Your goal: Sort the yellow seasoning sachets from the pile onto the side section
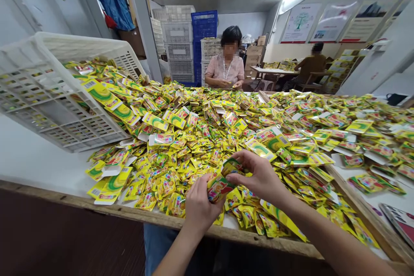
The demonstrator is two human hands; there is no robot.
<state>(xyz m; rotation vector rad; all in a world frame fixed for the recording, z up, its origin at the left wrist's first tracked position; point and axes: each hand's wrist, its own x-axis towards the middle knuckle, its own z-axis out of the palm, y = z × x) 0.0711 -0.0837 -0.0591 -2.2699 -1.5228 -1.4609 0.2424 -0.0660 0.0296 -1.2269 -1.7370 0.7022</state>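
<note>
A large heap of small yellow-and-green packets (207, 138) covers the white table (35, 159). My left hand (198, 207) is closed round a small stack of these packets (219, 186), just above the near edge of the table. My right hand (258, 173) pinches the top of the same stack from the right, its fingers curled over a packet. Both hands hover over the near part of the heap.
A white plastic crate (58, 95) lies tipped on its side at the left, packets spilling from it. A wooden rim (97, 206) edges the table. A person (226, 67) sits across the table; another sits at a far table. Stacked crates (204, 26) stand behind.
</note>
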